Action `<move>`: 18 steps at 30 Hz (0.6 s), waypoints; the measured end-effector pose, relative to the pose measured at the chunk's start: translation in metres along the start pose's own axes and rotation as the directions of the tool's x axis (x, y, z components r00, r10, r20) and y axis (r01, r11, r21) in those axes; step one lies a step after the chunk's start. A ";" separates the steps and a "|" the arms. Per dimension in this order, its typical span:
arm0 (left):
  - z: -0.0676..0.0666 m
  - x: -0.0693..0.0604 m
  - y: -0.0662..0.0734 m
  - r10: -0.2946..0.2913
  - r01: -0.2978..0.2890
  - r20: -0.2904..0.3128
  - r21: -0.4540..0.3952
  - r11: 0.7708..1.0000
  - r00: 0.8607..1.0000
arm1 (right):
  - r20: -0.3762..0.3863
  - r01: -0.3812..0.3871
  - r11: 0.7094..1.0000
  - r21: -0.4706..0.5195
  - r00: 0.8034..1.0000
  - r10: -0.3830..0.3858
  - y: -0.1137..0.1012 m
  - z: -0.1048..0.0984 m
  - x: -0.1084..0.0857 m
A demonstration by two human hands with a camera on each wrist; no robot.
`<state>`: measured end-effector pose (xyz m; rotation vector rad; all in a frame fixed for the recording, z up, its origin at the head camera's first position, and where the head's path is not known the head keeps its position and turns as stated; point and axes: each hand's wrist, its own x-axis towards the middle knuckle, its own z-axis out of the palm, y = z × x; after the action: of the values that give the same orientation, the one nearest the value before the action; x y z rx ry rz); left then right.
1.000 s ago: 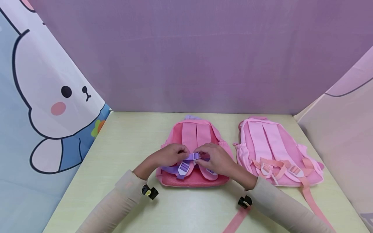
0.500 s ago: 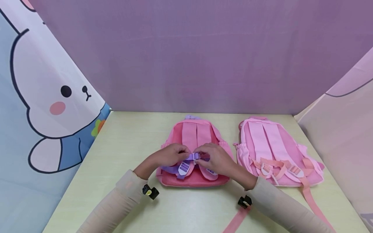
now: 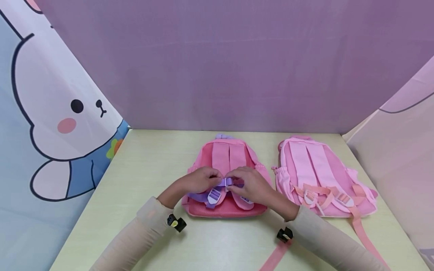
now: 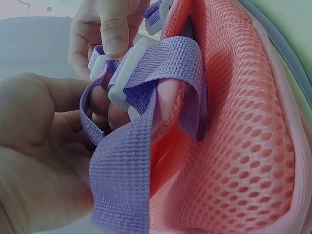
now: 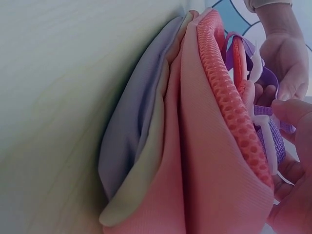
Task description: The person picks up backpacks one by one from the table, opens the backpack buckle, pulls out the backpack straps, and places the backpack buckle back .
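A pink backpack lies on the table, its shoulder straps facing up. Over its middle, my left hand pinches a purple webbing strap. My right hand holds the small white buckle on that webbing between thumb and fingers, just beside the left fingertips. Below them, a white ladder-lock adjuster threaded with purple webbing sits on the left shoulder strap. In the left wrist view, the webbing forms a loop near the left fingers, and the right thumb is close to the buckle. Fingers partly cover the buckle.
To the right lies a second, lighter pink backpack with peach straps, one tail running to the front edge. Another pink strap lies under the right forearm. A purple panel stands behind the table.
My left hand has edged very slightly to the right along the webbing. The right hand and both backpacks look unmoved.
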<state>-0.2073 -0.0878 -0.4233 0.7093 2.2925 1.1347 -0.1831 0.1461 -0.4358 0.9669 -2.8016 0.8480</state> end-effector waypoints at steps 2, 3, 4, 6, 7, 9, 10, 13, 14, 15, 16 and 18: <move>0.000 0.001 0.000 -0.005 0.005 -0.002 0.007 1.000 1.000 | 0.000 0.003 1.000 0.002 1.000 -0.003 0.001 0.000 0.000; 0.000 0.002 0.001 -0.006 0.006 -0.002 0.009 1.000 1.000 | -0.001 0.004 1.000 -0.001 1.000 -0.004 0.001 0.000 0.000; 0.000 0.002 0.001 -0.007 0.007 -0.001 0.007 1.000 1.000 | -0.003 0.006 1.000 -0.003 1.000 -0.006 0.001 0.000 0.000; 0.000 0.002 0.002 -0.011 0.011 0.000 0.005 1.000 1.000 | -0.006 0.012 1.000 -0.008 1.000 -0.012 0.001 0.000 0.000; 0.001 0.002 0.002 -0.014 0.014 0.002 0.004 1.000 1.000 | -0.008 0.014 1.000 -0.010 1.000 -0.014 0.001 0.000 0.000; 0.001 0.003 0.003 -0.015 0.015 0.004 -0.002 1.000 1.000 | -0.009 0.018 1.000 -0.010 1.000 -0.018 0.002 0.000 -0.001; 0.001 0.003 0.003 -0.016 0.016 0.005 -0.006 1.000 1.000 | -0.010 0.021 1.000 -0.009 1.000 -0.021 0.002 0.000 -0.001; 0.002 0.004 0.004 -0.021 0.021 0.005 -0.015 1.000 1.000 | -0.012 0.025 1.000 -0.005 1.000 -0.025 0.002 0.000 -0.001; 0.002 0.005 0.004 -0.021 0.021 0.005 -0.016 1.000 1.000 | -0.014 0.027 1.000 -0.004 1.000 -0.027 0.002 0.000 -0.001; 0.002 0.005 0.004 -0.023 0.023 0.005 -0.018 1.000 1.000 | -0.017 0.032 0.999 -0.009 0.999 -0.032 0.002 0.001 -0.001; 0.003 0.006 0.003 -0.024 0.024 0.006 -0.017 1.000 1.000 | -0.020 0.035 0.999 -0.011 0.999 -0.035 0.002 0.001 -0.001; 0.003 0.007 0.003 -0.023 0.023 0.006 -0.014 1.000 1.000 | -0.024 0.044 0.999 -0.010 0.999 -0.044 0.003 0.002 -0.001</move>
<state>-0.2102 -0.0801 -0.4239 0.6787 2.2794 1.1363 -0.1841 0.1473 -0.4389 1.0056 -2.7507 0.8340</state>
